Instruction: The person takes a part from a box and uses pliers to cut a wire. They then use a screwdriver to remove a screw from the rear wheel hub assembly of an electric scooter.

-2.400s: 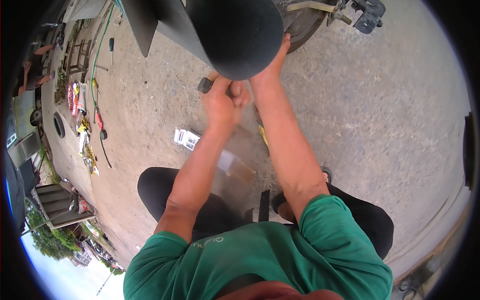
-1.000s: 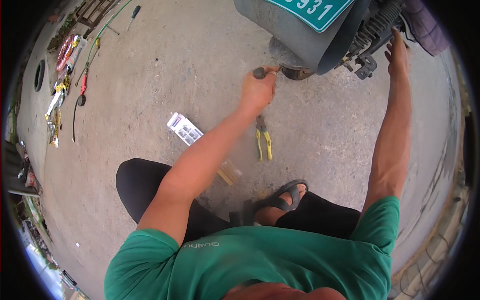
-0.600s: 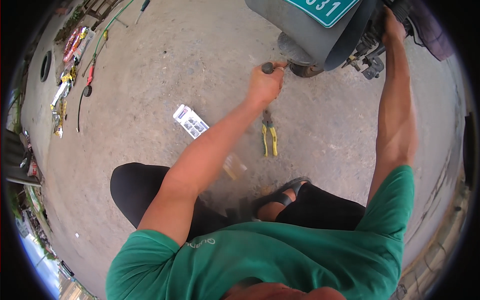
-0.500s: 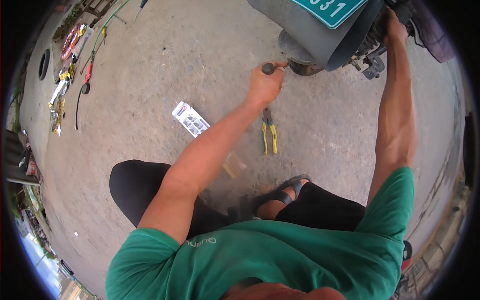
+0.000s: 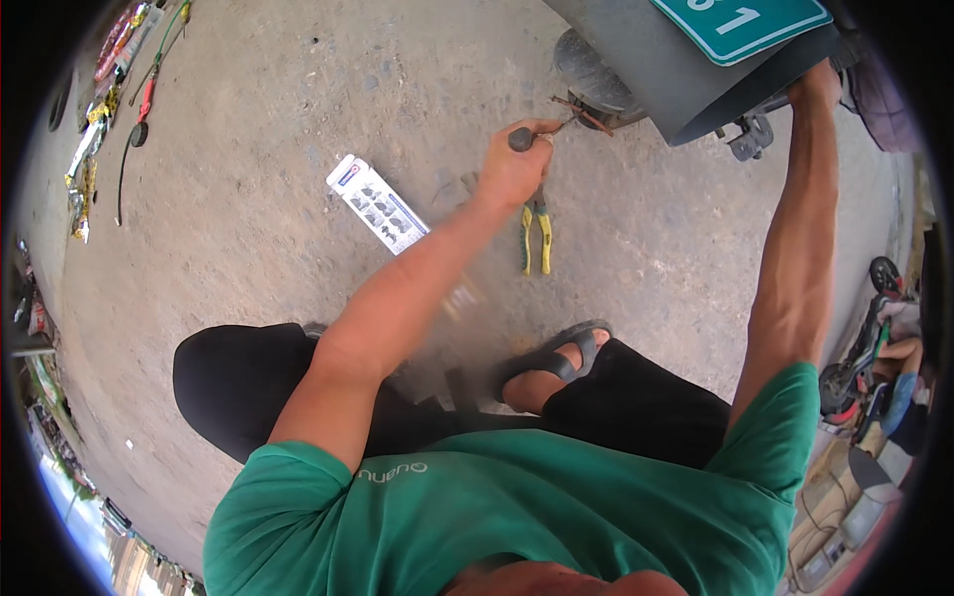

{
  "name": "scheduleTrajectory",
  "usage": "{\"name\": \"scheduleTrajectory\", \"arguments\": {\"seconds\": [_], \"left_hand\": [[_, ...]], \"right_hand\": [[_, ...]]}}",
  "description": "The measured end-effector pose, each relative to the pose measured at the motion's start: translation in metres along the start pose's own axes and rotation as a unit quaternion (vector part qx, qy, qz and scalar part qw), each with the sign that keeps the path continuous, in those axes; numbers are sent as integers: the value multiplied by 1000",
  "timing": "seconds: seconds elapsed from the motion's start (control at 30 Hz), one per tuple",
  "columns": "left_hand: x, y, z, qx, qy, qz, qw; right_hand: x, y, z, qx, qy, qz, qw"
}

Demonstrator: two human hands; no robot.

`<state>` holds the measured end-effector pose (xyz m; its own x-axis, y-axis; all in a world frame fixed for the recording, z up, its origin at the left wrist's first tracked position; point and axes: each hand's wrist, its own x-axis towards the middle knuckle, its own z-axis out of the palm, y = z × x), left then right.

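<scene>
My left hand (image 5: 515, 167) is closed round the dark handle of a tyre plug tool (image 5: 521, 139). The tool's thin metal shaft points right, and a reddish-brown plug strip (image 5: 584, 114) lies across its tip, close to the tyre (image 5: 591, 74) of a motorbike. My right hand (image 5: 817, 87) reaches up to the bike beside the dark mudguard (image 5: 676, 84); its fingers are hidden there. Just below my left hand, pliers with yellow-green handles (image 5: 537, 238) lie on the ground.
A white printed box (image 5: 378, 204) lies on the concrete, left of the pliers. A hose with a red-handled gauge (image 5: 146, 104) and shiny wrappers (image 5: 87, 149) are at the far left. At the right edge stand another two-wheeler (image 5: 845, 387) and a person (image 5: 904, 372).
The view has shifted, bringing the person and two-wheeler at the right into sight. My left hand has drawn slightly back from the tyre, and the brown strip now shows at the tool's tip.
</scene>
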<state>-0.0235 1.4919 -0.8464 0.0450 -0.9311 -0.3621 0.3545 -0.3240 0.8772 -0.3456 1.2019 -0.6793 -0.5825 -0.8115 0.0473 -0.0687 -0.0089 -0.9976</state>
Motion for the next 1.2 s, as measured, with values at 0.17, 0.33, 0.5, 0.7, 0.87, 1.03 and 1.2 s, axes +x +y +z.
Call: {"name": "scheduleTrajectory", "arguments": {"seconds": [0.17, 0.33, 0.5, 0.7, 0.87, 1.03, 1.2], "left_hand": [[3, -3, -5, 65, -10, 10, 998], [6, -11, 8, 98, 11, 83, 992], [11, 3, 2, 159, 19, 65, 985], [23, -11, -15, 266, -22, 266, 926], [26, -1, -19, 372, -95, 274, 882], [27, -9, -8, 273, -27, 266, 924], [5, 0, 19, 79, 38, 91, 992]], "right_hand": [[15, 4, -6, -37, -140, -67, 987], [57, 14, -15, 9, -142, -33, 989], [31, 20, -14, 8, -110, -13, 994], [17, 25, -12, 4, -103, -11, 995], [13, 26, -16, 1, -93, -10, 996], [10, 24, -9, -1, -88, -7, 996], [4, 21, -10, 6, -78, 6, 997]]}}
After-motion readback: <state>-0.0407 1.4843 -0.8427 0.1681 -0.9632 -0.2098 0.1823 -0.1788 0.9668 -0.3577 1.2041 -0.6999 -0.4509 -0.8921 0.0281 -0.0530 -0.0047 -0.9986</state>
